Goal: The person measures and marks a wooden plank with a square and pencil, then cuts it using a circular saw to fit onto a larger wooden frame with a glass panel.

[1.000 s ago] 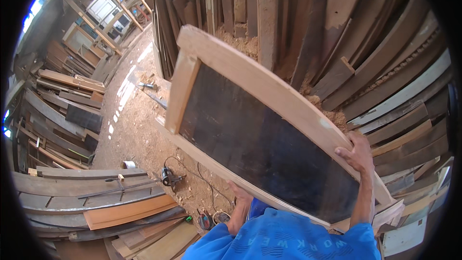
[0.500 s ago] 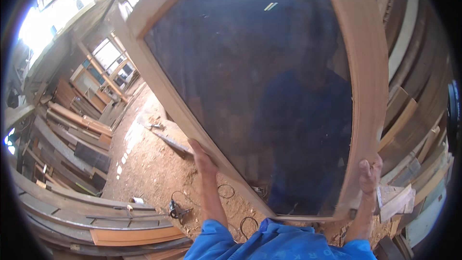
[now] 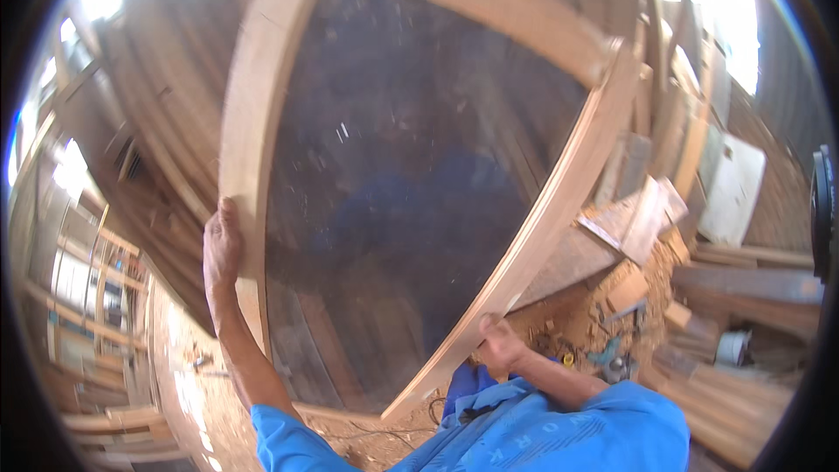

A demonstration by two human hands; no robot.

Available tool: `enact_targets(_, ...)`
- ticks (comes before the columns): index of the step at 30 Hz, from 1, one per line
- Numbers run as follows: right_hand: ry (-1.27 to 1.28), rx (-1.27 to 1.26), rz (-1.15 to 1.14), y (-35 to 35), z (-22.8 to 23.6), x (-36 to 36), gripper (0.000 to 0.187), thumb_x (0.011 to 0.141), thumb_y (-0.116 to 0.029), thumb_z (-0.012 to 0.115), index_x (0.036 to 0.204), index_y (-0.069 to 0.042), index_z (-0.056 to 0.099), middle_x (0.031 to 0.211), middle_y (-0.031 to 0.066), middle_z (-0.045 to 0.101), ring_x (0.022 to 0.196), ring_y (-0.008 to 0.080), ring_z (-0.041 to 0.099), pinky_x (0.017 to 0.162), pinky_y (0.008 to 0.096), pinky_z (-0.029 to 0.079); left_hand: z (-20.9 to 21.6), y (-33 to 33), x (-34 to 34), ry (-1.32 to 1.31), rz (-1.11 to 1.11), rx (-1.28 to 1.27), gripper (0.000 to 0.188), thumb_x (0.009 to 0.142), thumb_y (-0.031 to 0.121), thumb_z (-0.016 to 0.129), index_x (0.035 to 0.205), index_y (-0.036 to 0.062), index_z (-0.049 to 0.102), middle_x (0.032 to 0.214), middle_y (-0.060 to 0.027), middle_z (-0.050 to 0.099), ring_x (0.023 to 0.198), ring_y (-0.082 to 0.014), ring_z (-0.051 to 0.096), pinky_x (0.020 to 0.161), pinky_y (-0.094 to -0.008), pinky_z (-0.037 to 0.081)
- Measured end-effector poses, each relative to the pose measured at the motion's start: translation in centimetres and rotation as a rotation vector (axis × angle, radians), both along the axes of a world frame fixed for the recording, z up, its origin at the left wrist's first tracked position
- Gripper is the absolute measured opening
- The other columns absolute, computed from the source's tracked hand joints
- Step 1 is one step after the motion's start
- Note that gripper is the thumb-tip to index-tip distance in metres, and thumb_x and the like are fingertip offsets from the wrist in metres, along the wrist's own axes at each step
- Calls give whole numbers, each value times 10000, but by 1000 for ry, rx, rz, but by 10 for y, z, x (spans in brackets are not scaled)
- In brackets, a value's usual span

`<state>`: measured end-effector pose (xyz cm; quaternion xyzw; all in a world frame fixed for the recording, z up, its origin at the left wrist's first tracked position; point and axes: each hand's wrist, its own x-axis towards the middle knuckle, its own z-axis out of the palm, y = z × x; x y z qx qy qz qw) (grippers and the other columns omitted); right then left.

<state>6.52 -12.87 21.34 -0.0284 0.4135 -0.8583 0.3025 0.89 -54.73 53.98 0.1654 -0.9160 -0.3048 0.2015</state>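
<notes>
A large wooden frame (image 3: 247,135) with a dark, reflective glass pane (image 3: 402,166) stands tilted in front of me, a glazed window sash or door panel by its look. My left hand (image 3: 223,249) is closed round its left side bar, thumb on the front face. Lower down, my right hand (image 3: 504,345) grips the right side bar near the bottom corner. The fingers behind both bars are hidden. My blue top and the planks around reflect faintly in the pane.
Long boards (image 3: 153,114) lean in a stack behind and left of the frame. At the right are a pale panel (image 3: 732,188), wood offcuts (image 3: 642,218) and stacked planks (image 3: 725,402). A teal power tool (image 3: 607,354) lies among sawdust on the floor (image 3: 179,385).
My view has swung to the right, so the leaning boards now lie behind and left of the frame. The frame has turned and tilted with me; both hands keep hold of it.
</notes>
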Motion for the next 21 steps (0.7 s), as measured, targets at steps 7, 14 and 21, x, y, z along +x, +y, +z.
enact_targets(7,-672,-56,-9,-24,-86,106,651,1056,-492,537,1513,-49,399,1450,106,559,1336,282,555,1163,522,412,-196,-19,-133,-517,-160,-90,1006,948,822,357,1178,-97,693,1179,-390,657,1235,-515,596,1048,-519,456)
enact_targets(14,-790,-3,-97,-43,-118,157,519,1120,-431,408,1526,-111,372,1511,128,494,1420,307,476,1203,533,370,-363,12,-177,-826,-338,-120,1104,927,874,209,1271,-67,672,1310,-380,603,1309,-518,533,1124,-527,401)
enact_targets(21,-933,48,-59,-60,-163,201,597,1109,-475,414,1583,-140,273,1590,148,405,1462,352,420,1227,544,315,-444,61,-178,-907,-479,-107,1104,941,859,221,1255,-103,661,1299,-392,606,1335,-493,530,1128,-498,392)
